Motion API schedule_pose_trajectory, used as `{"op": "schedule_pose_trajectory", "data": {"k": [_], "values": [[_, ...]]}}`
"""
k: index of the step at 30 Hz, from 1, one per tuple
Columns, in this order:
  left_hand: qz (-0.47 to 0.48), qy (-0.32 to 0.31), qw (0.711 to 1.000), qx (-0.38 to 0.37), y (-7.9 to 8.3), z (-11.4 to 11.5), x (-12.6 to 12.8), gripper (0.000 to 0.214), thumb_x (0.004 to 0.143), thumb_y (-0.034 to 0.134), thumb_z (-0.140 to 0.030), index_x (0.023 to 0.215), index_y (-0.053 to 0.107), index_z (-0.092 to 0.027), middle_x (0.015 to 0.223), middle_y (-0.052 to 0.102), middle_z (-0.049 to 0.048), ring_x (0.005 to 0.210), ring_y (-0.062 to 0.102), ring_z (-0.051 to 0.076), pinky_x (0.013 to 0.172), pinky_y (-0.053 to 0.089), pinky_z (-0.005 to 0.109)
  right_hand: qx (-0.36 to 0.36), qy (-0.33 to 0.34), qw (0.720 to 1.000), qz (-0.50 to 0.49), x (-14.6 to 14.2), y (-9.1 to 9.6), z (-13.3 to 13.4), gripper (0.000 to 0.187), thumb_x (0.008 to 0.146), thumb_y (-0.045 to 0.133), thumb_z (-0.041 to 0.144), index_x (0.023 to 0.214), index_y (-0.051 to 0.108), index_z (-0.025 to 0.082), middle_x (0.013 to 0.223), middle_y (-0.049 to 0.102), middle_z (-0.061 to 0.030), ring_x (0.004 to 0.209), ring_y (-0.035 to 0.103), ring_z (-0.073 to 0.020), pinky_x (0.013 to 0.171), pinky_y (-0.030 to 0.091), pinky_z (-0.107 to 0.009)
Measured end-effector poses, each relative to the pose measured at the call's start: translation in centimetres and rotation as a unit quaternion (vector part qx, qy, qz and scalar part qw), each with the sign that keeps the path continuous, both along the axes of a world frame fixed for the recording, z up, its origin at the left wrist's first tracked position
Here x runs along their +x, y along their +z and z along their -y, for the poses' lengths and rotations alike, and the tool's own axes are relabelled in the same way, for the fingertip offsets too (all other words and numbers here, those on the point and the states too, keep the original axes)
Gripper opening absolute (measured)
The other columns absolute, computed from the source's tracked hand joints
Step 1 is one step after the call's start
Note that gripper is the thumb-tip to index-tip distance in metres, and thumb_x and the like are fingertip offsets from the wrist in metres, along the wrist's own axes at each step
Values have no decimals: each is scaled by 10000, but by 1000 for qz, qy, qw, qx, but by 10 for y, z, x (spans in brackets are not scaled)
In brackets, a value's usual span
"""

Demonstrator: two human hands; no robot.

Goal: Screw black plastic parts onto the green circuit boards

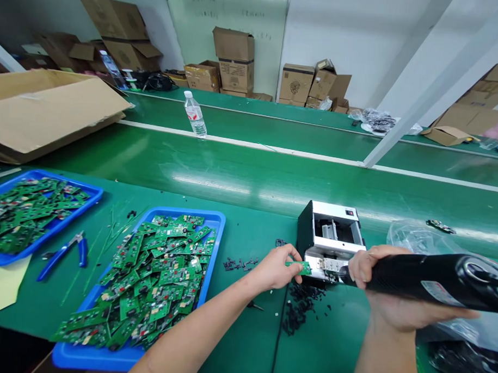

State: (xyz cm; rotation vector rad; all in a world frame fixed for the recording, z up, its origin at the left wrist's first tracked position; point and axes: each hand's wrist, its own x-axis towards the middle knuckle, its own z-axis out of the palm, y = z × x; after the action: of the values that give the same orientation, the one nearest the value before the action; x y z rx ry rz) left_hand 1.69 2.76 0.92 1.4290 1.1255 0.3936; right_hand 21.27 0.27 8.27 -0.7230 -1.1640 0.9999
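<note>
My left hand (279, 268) pinches a small green circuit board (300, 267) at the front of a black and silver screw feeder (305, 232). My right hand (402, 314) is wrapped round a thick black electric screwdriver (417, 276), held nearly level. Its tip points left, close to the feeder's front plate and the board; exact contact is hard to make out. Below the feeder lies a heap of small black parts (302, 311). Left of my forearm, a blue tray (219, 251) is piled with green circuit boards (164, 270).
Another blue tray (95, 196) of boards and blue-handled cutters (64, 254) lie at the left. A water bottle (195, 116) stands beyond, near a large cardboard box (51, 114). Clear plastic bags (408, 235) lie at the right, and a pale post (419, 100) rises behind.
</note>
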Motion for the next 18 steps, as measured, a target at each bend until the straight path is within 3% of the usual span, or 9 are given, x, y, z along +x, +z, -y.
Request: {"op": "schedule_pose_trajectory", "data": {"k": [6,11,18], "values": [[-7,1,1000,7,1,0,0,225,841,515,-382,948,520,-184,749,715,22,607,512,119,553,330,218,-17,26,999,-13,1,-11,-3,797,560,428,924,845,699,230,477,571,-2,354,471,-154,372,362,-290],[-14,-3,1000,4,5,0,0,241,839,508,-381,970,531,-181,755,716,15,557,474,106,543,331,218,-10,27,1000,-3,1,-14,1,820,601,361,927,864,692,224,494,576,0,352,473,-148,376,379,-289],[-10,3,1000,-3,6,1,0,230,821,512,-355,964,533,-176,754,715,6,491,425,89,500,319,208,-30,51,998,-27,-10,2,5,880,538,320,966,766,688,200,430,499,15,319,424,-141,353,331,-279]]}}
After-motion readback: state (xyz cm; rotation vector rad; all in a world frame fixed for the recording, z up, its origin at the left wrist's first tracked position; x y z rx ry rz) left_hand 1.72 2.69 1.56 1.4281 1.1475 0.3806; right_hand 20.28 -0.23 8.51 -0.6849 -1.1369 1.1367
